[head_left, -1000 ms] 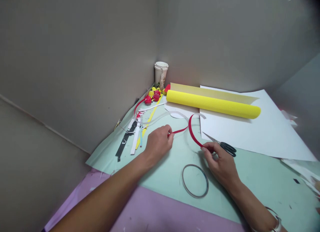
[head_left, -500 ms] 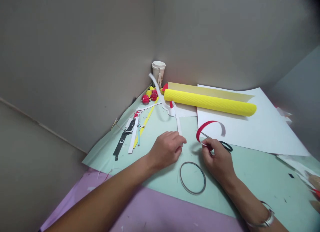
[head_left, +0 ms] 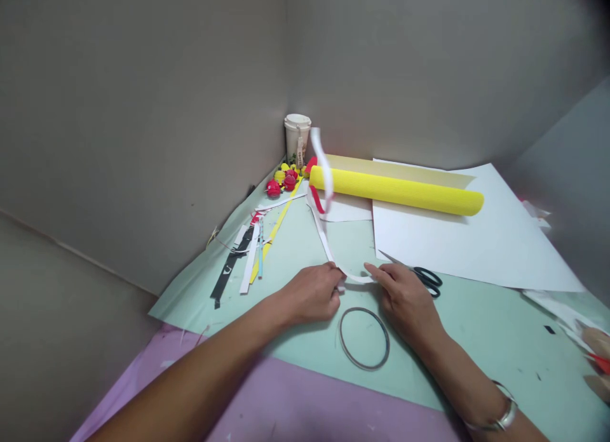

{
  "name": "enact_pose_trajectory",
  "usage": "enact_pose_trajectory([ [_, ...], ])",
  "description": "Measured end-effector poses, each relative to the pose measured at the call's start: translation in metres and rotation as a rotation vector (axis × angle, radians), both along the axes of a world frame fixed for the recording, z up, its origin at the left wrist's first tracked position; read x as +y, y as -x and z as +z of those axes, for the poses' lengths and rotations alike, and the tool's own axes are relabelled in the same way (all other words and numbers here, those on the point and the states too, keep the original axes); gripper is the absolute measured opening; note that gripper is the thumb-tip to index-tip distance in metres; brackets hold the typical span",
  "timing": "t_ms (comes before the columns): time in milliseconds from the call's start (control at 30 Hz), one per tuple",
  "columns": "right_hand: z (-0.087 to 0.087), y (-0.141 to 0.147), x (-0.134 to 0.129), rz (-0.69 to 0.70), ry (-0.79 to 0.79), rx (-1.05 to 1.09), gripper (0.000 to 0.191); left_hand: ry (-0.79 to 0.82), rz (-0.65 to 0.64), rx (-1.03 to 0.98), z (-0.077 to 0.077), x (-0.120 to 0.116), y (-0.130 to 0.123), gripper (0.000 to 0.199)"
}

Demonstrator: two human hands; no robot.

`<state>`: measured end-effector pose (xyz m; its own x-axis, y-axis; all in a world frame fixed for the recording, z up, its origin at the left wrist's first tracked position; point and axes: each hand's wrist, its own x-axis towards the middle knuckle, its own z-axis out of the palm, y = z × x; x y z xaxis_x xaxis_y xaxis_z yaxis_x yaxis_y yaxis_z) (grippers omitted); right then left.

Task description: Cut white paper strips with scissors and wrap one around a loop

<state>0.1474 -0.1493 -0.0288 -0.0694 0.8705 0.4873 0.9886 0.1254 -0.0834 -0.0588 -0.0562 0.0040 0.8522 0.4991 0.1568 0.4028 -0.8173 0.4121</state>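
Note:
A long narrow paper strip [head_left: 322,235], white on one face and red on the other, loops up in front of the yellow roll. My left hand [head_left: 317,294] is closed on it low down. From there a white stretch sags across to my right hand [head_left: 408,297], whose fingers pinch it with the index finger reaching left. Just beyond my right hand lie black-handled scissors [head_left: 424,277], their blades towards the upper left. A thin grey ring [head_left: 365,338] rests on the green sheet below and between both hands.
A yellow corrugated roll [head_left: 395,190] lies across white sheets [head_left: 481,251] at the back. Cut strips [head_left: 250,258], small red and yellow paper balls [head_left: 281,178] and a lidded cup [head_left: 297,137] are at the left. Another person's hand [head_left: 598,347] shows at the right edge.
The red curl at my right hand is gone from there; a white stretch now spans both hands. The strip's upper loop swung right. My left hand moved slightly down, and the scissors are more exposed.

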Motion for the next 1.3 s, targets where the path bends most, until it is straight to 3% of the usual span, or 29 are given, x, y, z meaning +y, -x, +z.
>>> enact_pose_trajectory([
  [267,0.005,0.002,0.000,-0.002,-0.005,0.080,0.046,0.009,0.048,-0.031,-0.009,0.007,-0.004,0.015],
  [400,0.003,0.002,0.001,0.004,0.041,0.276,0.043,0.011,-0.036,-0.066,-0.010,0.008,-0.003,0.018],
  [533,0.000,-0.001,0.003,-0.019,0.066,0.447,0.036,-0.099,-0.068,-0.062,-0.011,0.009,-0.004,0.024],
  [667,0.001,-0.001,0.004,-0.046,0.119,0.524,0.035,-0.234,-0.060,-0.107,-0.015,0.010,-0.008,0.023],
  [900,0.006,0.005,0.002,-0.017,0.134,0.578,0.035,-0.251,-0.190,-0.188,-0.014,0.005,-0.010,0.024],
  [1133,0.018,0.008,0.000,-0.016,0.132,0.609,0.035,-0.288,-0.085,-0.083,-0.010,0.004,-0.007,0.016],
  [1300,0.043,0.008,0.011,0.048,0.211,0.644,0.033,-0.224,-0.152,-0.128,-0.009,0.000,-0.010,0.012],
])
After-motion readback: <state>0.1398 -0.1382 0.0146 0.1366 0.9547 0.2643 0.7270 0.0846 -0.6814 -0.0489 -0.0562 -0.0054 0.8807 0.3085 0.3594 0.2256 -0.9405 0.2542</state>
